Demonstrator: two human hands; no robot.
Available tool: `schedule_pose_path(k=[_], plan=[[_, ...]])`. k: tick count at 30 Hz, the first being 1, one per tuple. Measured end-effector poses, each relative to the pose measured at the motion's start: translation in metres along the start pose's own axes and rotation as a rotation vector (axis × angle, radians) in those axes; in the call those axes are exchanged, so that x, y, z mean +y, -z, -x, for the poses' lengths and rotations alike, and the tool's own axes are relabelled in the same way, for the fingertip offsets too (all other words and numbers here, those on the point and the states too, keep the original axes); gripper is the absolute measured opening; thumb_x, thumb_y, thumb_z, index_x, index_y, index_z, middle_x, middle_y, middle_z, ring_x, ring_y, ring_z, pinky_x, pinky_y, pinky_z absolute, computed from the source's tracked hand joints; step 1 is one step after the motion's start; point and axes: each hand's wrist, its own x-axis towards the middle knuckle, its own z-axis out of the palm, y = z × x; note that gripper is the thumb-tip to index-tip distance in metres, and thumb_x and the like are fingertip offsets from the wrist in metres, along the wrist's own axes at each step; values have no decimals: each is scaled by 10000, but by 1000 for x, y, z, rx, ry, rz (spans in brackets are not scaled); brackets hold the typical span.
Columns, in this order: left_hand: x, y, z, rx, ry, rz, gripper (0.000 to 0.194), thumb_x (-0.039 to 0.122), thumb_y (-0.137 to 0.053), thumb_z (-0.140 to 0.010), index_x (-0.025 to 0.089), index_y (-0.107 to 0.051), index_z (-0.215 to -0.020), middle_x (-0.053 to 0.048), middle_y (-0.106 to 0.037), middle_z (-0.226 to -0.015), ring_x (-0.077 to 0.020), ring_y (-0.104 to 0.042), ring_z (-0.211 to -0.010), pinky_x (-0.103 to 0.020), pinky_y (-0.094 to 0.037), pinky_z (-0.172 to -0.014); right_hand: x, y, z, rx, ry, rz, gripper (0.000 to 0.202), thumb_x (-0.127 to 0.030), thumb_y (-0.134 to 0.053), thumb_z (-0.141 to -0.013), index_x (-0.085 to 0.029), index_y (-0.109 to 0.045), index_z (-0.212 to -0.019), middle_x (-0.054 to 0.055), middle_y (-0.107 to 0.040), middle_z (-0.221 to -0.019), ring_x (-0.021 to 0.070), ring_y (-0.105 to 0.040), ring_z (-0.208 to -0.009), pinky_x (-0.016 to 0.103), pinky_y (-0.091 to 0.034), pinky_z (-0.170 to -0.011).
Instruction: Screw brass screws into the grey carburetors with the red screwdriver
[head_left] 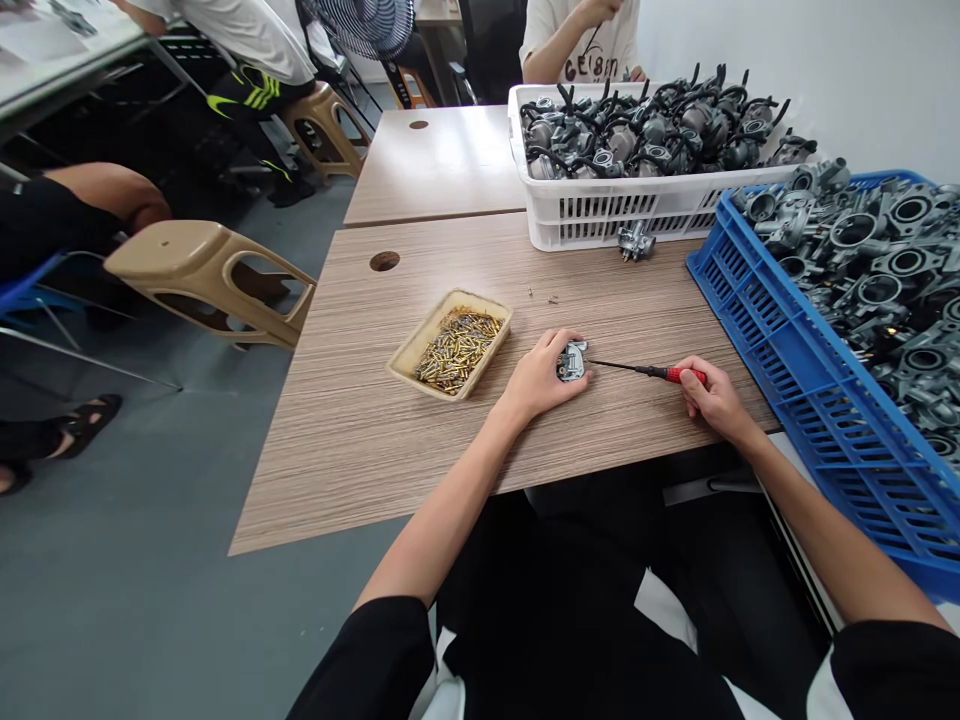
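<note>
My left hand (541, 378) is closed around a small grey metal carburetor body (574, 362), holding it against the wood-grain table (360, 420). In my right hand (716, 400) is a screwdriver (649, 371) with a red and black handle. Its thin dark shaft points left, and the tip meets the carburetor's right side; exact contact is too small to tell. Left of my left hand stands a cream plastic tub (401, 368) holding many small brass-coloured parts (457, 350). Two tiny loose pieces (553, 299) lie on the table beyond the carburetor.
A white crate (570, 215) of carburetors with black hoses stands at the back; one carburetor (635, 242) lies before it. A blue crate (795, 340) full of metal bodies borders my right arm. A person (577, 45) sits opposite. Stools (180, 250) stand left.
</note>
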Motion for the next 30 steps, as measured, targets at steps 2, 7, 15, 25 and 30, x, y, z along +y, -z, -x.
schedule_pose_path(k=[2, 7, 15, 25, 30], plan=[[0, 0, 0, 1, 0, -3, 443, 405, -700, -888, 278, -595, -1300, -64, -658, -1335, -294, -672, -1221, -440, -568, -1069, 2, 0, 0, -2, -3, -14, 519, -750, -628, -944, -232, -624, -915, -70, -428, -533, 117, -416, -432, 263, -373, -421], [0, -1, 0, 5, 1, 0, 452, 397, -699, -880, 281, -592, -1303, -60, -656, -1344, -290, -674, -1215, -438, -562, -1081, 7, 1, 0, -15, -9, -41, 505, -738, -625, -953, -233, -627, -934, -75, -415, -546, 118, -410, -432, 268, -381, -424], [-2, -2, 0, 14, -9, 10, 438, 397, -702, -875, 275, -593, -1282, -59, -662, -1333, -289, -675, -1216, -435, -558, -1089, -1, 1, 1, -5, 0, 37, 541, -771, -603, -946, -233, -615, -904, -64, -464, -518, 124, -434, -426, 272, -364, -440], [-3, -3, -1, 17, -8, -6, 445, 385, -700, -864, 281, -598, -1284, -57, -666, -1314, -288, -672, -1216, -422, -567, -1068, -3, 1, 1, -2, -2, 50, 541, -776, -604, -942, -236, -620, -922, -63, -473, -522, 128, -449, -428, 275, -378, -444], [-2, -3, -1, 28, -10, 1, 438, 384, -699, -861, 277, -601, -1275, -59, -668, -1306, -289, -669, -1223, -424, -565, -1075, -1, 0, 1, -2, -3, 47, 532, -763, -599, -953, -233, -618, -919, -62, -479, -520, 125, -451, -429, 271, -373, -445]])
